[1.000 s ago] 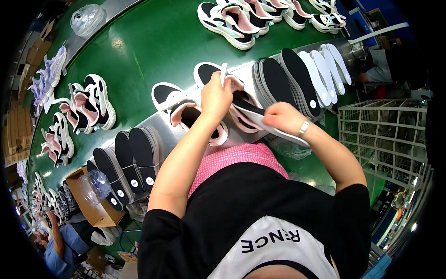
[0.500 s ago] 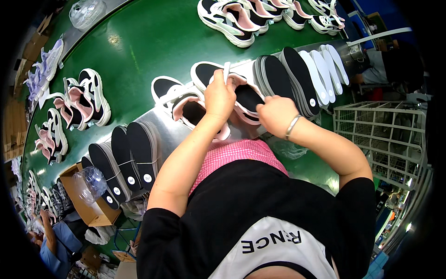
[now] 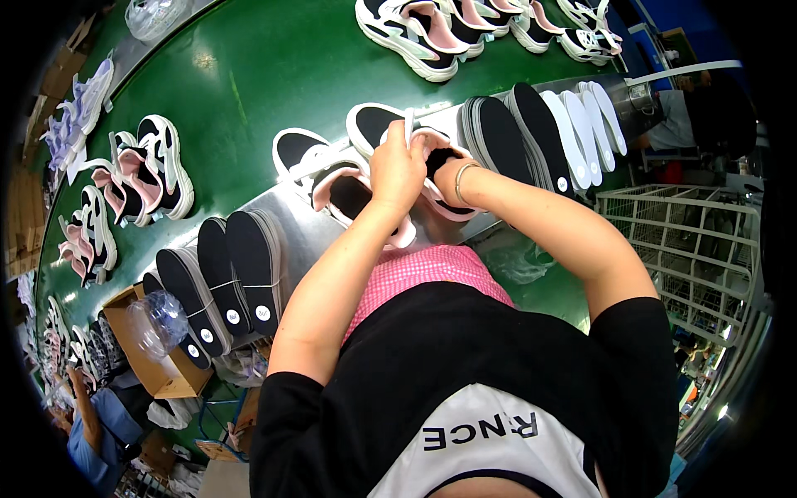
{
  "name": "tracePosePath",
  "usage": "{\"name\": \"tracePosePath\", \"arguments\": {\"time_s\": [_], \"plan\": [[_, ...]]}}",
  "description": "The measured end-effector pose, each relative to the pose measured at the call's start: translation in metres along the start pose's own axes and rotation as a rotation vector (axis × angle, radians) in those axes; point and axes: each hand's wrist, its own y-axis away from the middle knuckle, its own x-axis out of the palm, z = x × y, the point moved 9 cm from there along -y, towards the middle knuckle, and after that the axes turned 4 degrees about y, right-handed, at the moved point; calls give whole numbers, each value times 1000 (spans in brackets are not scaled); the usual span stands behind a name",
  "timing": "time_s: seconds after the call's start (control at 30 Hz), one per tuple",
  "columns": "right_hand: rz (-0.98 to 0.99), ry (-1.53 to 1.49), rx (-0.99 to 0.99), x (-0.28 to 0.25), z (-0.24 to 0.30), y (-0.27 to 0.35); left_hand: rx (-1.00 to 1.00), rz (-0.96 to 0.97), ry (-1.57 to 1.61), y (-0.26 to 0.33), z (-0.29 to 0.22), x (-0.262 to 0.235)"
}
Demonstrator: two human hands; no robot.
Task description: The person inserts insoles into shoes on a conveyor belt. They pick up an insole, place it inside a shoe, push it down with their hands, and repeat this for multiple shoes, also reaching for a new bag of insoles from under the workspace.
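Nearest is a black shirt (image 3: 490, 332) of smooth, soft cloth, and beyond it a piece of pink cloth (image 3: 427, 278) with small white checks. Just past this cloth, the worked shoe (image 3: 370, 126) is on a strip of shiny grey metal (image 3: 303, 241), its toe pointing away. The toe is rounded, of black mesh with a white edge, and the lining looks soft and pink. The left hand (image 3: 397, 170) is closed around the upper part near the tongue, with a narrow grip; a white tab stands out above the fingers. The right hand (image 3: 448, 177) goes into the opening, below a rigid, shiny bracelet (image 3: 460, 181); its fingers are hidden inside, so I cannot tell how wide they are or what they hold. A second shoe (image 3: 349, 196) of the same kind lies just beside, on the left. Flat black insoles (image 3: 496, 137) are stacked at the right, next to thin white insoles (image 3: 567, 133). Farther, on the smooth green table (image 3: 257, 91), stand more shoes (image 3: 423, 37) with thick white soles.
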Motion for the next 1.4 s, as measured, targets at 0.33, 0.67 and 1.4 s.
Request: {"name": "tracePosePath", "arguments": {"time_s": [0.33,0.67,1.4], "plan": [[-182,-56,1,-38,-2,36,-58,39,9,-3,2,5],[81,-118,-146,27,0,45,-52,49,-61,2,-3,12],[-295,-250,-157,26,-10,40,329,-107,-140,54,-42,-40]]}}
